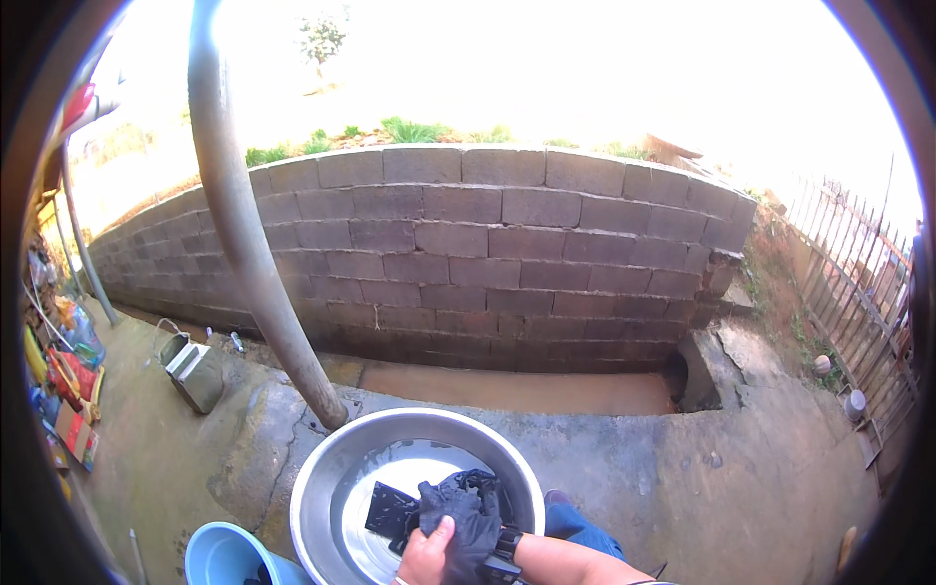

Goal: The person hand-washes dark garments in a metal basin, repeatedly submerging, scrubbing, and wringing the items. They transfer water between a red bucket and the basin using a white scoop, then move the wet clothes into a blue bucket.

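A wide metal basin [311, 504] stands on the concrete before me, with shallow water in it. My left hand [426, 550] grips a wet black cloth [457, 512], thumb on top. From the lower right my right forearm [559, 556] reaches over the rim, with a black band [508, 540] at the wrist. The cloth covers my right hand, so its fingers are hidden. More of the dark fabric lies in the water, including a flat piece [391, 510] left of my hands.
A light blue bucket [223, 548] holding something dark stands left of the basin. A leaning metal pole [256, 256] rises behind it. Beyond runs a ditch of brown water [512, 387] below a block wall [468, 241]. A square container [194, 376] and bagged items [73, 373] are at left.
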A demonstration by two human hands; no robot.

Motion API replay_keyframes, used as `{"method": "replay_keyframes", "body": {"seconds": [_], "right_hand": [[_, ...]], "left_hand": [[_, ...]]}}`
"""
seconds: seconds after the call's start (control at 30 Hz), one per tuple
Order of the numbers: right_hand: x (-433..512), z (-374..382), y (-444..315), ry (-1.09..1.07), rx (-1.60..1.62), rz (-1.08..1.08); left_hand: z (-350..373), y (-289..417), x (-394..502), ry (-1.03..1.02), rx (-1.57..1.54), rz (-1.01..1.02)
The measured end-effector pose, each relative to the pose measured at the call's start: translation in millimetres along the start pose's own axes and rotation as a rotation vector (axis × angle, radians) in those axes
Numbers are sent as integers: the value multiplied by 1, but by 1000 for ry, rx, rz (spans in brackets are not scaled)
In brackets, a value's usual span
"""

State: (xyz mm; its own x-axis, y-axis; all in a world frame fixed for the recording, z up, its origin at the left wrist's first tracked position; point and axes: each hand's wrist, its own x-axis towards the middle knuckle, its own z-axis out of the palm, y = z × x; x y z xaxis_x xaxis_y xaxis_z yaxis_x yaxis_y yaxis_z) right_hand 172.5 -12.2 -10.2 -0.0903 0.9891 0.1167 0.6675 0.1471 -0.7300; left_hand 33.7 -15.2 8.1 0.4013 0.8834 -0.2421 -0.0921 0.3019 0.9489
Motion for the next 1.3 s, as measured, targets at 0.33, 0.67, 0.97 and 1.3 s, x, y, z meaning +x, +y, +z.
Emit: {"method": "replay_keyframes", "body": {"seconds": [0.33, 0.67, 0.97, 1.3], "right_hand": [[25, 21, -26, 94, 19, -388], [17, 13, -13, -16, 24, -346], [2, -16, 14, -117, -126, -262], [-1, -19, 12, -228, -296, -256]], "left_hand": [[-48, -54, 54, 544, 271, 77], [-40, -16, 36, 459, -221, 111], [7, -10, -2, -24, 458, 222], [15, -22, -1, 125, 763, 465]]}}
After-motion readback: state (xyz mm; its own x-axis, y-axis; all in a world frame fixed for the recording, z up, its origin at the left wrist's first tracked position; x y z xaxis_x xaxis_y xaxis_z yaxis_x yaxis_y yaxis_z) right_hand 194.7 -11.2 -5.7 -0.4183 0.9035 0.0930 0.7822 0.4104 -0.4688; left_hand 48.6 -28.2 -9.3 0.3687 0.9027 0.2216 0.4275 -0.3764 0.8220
